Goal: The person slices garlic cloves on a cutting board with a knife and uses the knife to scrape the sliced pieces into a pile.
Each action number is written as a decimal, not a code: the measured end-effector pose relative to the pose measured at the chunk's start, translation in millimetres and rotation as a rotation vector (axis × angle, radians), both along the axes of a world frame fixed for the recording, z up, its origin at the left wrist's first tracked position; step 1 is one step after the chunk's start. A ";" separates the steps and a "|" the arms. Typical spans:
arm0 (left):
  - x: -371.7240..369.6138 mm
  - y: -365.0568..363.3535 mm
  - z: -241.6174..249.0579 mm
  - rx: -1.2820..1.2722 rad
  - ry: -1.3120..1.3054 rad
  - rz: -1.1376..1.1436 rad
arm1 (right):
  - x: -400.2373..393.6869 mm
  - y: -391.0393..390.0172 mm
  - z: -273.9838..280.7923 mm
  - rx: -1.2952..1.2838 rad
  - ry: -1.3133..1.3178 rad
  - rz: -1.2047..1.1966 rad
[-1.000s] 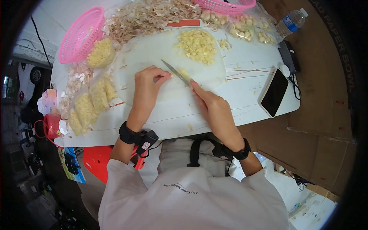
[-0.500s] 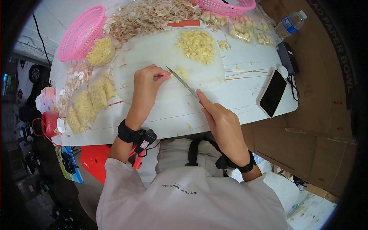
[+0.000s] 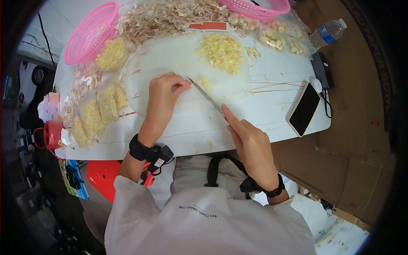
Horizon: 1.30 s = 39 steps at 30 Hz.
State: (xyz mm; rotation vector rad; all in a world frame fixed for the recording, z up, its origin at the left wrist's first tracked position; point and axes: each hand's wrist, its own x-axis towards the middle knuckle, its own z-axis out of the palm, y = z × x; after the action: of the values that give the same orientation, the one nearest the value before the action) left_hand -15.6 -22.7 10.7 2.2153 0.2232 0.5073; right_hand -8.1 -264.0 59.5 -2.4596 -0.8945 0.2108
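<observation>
My right hand [image 3: 251, 144] grips a knife [image 3: 207, 96], its thin blade slanting up and left over the white cutting board [image 3: 146, 59]. The tip of the blade lies at the fingertips of my left hand [image 3: 165, 93]. Those fingers are pinched together on a small pale garlic clove, mostly hidden by them. Just right of the knife tip are a few cut garlic pieces [image 3: 205, 82]. Farther up the board spreads a bigger pile of chopped garlic [image 3: 222, 53].
Garlic skins [image 3: 165, 19] heap along the back between two pink baskets [image 3: 80, 42]. Bags of chopped garlic [image 3: 91, 117] lie at left, bags of whole cloves [image 3: 272, 39] at back right. On the right are a phone [image 3: 304, 109] and a water bottle [image 3: 329, 33].
The view has shifted slightly. My left hand keeps its pinch and the knife stays by its fingertips; both hands have hardly moved against the board.
</observation>
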 end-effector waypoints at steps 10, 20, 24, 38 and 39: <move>-0.8 -1.6 2.4 0.028 -0.025 -0.004 | 3.6 17.5 -21.5 0.027 0.022 0.039; -2.2 1.0 -4.3 -0.021 -0.058 -0.005 | 19.1 22.2 -27.6 0.201 0.164 0.010; -1.5 2.6 -4.5 0.040 -0.037 -0.038 | 10.5 14.4 -24.9 0.272 0.113 -0.002; -4.0 2.1 -8.1 0.047 -0.137 -0.026 | -1.2 19.3 -18.9 0.129 -0.007 0.024; -3.8 2.4 -10.6 0.055 -0.166 -0.032 | -2.2 22.6 -21.3 0.100 -0.063 0.030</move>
State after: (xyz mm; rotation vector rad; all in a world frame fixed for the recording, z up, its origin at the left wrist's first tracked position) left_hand -19.4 -20.3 0.1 2.2127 0.0872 0.6836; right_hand -10.2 -241.4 38.2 -2.3732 -0.9455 0.0973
